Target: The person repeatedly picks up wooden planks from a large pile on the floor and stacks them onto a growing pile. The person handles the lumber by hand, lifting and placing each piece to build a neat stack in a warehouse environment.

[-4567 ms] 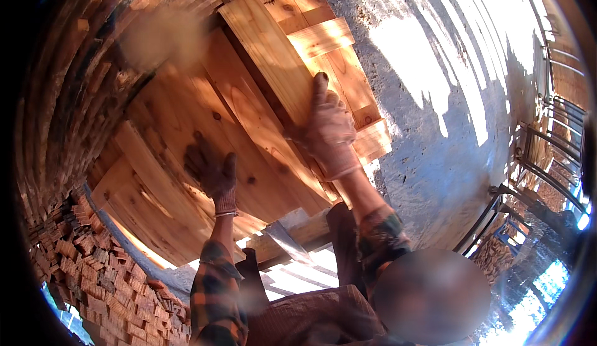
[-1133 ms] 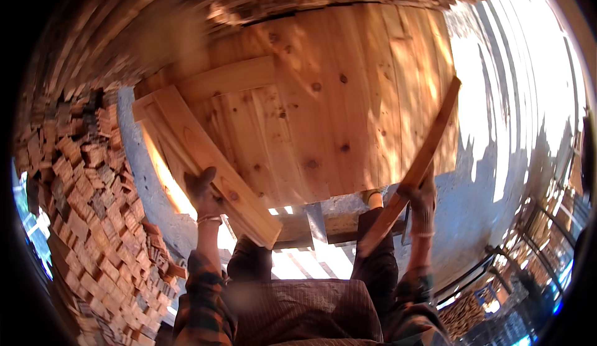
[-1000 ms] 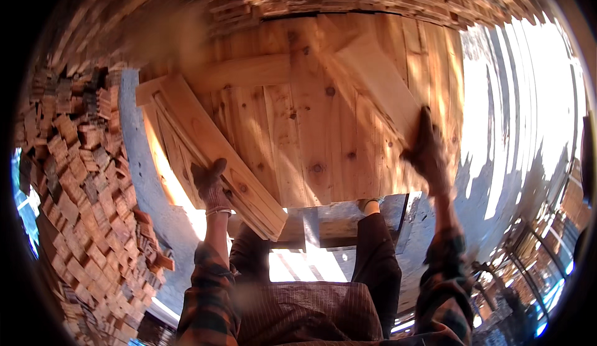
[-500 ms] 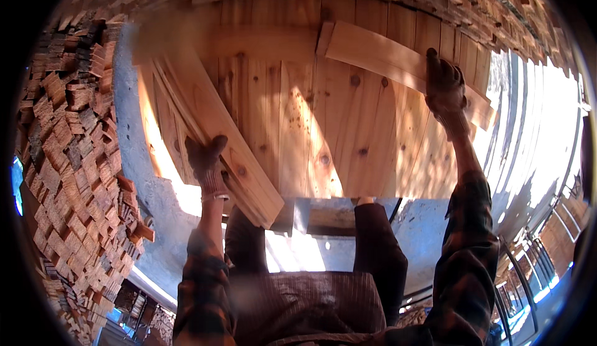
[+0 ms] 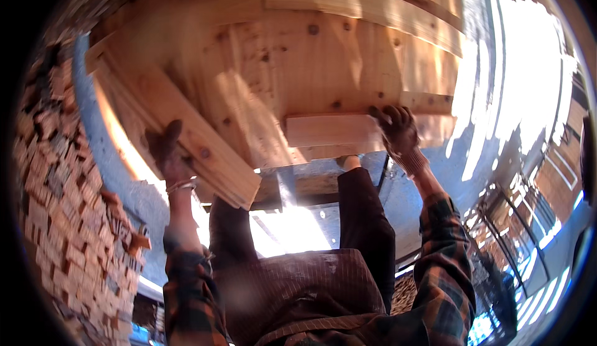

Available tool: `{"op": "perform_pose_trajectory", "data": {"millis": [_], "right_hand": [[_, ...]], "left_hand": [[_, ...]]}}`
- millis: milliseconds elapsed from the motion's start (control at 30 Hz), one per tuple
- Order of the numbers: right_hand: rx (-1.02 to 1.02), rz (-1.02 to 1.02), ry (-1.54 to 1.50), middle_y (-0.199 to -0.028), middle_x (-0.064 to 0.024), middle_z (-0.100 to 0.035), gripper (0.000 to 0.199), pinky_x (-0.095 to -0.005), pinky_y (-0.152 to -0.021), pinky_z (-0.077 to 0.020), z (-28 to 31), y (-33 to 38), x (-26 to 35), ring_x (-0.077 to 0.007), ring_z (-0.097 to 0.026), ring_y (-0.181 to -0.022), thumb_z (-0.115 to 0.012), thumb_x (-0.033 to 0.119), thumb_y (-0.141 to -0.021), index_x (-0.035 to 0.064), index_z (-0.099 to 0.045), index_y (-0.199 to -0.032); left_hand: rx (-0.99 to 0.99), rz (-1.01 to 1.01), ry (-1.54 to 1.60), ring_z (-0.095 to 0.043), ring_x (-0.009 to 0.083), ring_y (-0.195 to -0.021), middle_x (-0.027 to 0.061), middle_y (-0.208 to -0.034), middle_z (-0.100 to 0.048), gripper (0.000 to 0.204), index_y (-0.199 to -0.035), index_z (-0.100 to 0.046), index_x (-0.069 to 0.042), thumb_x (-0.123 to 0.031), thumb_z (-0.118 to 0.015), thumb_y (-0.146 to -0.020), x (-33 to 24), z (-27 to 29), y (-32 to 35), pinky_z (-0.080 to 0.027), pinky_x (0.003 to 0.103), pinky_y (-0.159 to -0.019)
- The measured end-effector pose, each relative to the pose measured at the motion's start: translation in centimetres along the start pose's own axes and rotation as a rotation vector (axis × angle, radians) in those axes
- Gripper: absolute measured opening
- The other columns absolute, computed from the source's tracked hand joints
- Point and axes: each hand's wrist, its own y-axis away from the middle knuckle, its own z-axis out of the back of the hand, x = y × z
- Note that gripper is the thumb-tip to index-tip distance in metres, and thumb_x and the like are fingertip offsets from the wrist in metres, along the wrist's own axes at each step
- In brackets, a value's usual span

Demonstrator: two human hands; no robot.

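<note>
My gloved left hand (image 5: 171, 154) grips the left edge of a long wooden plank (image 5: 186, 131), its thumb along the edge. This plank lies slanted over the left part of a bed of side-by-side boards (image 5: 292, 66), its near end jutting past the front edge. At least one more layer shows under that near end. My right hand (image 5: 401, 136), also gloved, is closed on a shorter pale plank (image 5: 333, 129), which lies crosswise along the front edge. Its fingers curl over the plank's far side.
Another plank (image 5: 360, 1) lies crosswise at the far right of the boards. Stacked short wood pieces (image 5: 68, 221) rise along the left. Metal frames (image 5: 516, 228) stand at the right. My knees are just below the boards' front edge.
My right hand has come from the far right toward me and is now on a plank at the front edge. My left hand stays on the slanted plank. The whole view has shifted.
</note>
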Motion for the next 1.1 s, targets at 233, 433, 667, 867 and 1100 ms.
{"op": "perform_pose_trajectory", "data": {"millis": [233, 433, 667, 867, 1100], "right_hand": [[-0.018, -0.028, 0.126, -0.100, -0.0038, -0.050, 0.047, -0.0395, -0.089, -0.0442, -0.9, 1.1, -1.6, -0.0239, -0.050, -0.097, -0.057, 0.013, -0.075, 0.0246, -0.060, -0.121], [0.342, -0.228, -0.180, -0.122, -0.0132, -0.057, 0.084, -0.0431, -0.095, -0.0434, 1.5, -3.8, 4.2, -0.0361, -0.050, -0.117, -0.080, 0.015, -0.057, 0.0140, -0.048, -0.135], [0.551, -0.488, -0.707, -0.112, -0.0285, -0.053, 0.083, -0.0537, -0.087, -0.0464, 2.6, -21.5, 31.6, -0.0465, -0.054, -0.105, -0.082, 0.030, -0.059, 0.0148, -0.040, -0.129], [0.579, -0.374, -0.903, -0.106, -0.0246, -0.055, 0.091, -0.0494, -0.086, -0.0462, 2.3, -21.1, 36.2, -0.0456, -0.052, -0.103, -0.082, 0.030, -0.057, 0.0104, -0.036, -0.133], [0.455, 0.093, -0.203, -0.109, -0.0162, -0.054, 0.076, -0.0443, -0.079, -0.0459, 2.7, -22.4, 36.2, -0.0329, -0.054, -0.099, -0.078, 0.019, -0.056, 0.0128, -0.051, -0.128]], "left_hand": [[-0.010, 0.130, -0.090, -0.050, 0.0300, -0.110, 0.0157, -0.122, -0.049, 0.080, -0.137, -0.034, -0.001, -0.024, -0.078, -0.074, 0.3, 0.0, 0.5, -0.052, 0.040, -0.083], [0.373, -0.942, -1.046, -0.052, 0.0251, -0.108, 0.0105, -0.113, -0.060, 0.072, -0.120, -0.055, -0.002, -0.033, -0.084, -0.062, 4.9, 9.0, -1.7, -0.041, 0.041, -0.095], [-0.087, 0.112, -0.044, -0.058, 0.0144, -0.065, 0.0062, -0.087, -0.060, 0.051, -0.119, -0.050, -0.002, -0.006, -0.072, -0.073, 1.9, 4.0, -0.4, -0.048, 0.027, -0.050], [-0.064, 0.169, 0.388, -0.059, 0.0122, -0.083, 0.0055, -0.099, -0.061, 0.040, -0.120, -0.051, -0.001, -0.003, -0.064, -0.082, -1.9, 8.5, 3.3, -0.051, 0.023, -0.070], [-0.218, 0.271, 0.477, -0.055, 0.0186, -0.097, 0.0061, -0.108, -0.055, 0.051, -0.125, -0.047, -0.005, -0.021, -0.068, -0.082, -2.7, 17.4, 8.1, -0.047, 0.034, -0.082]]}}
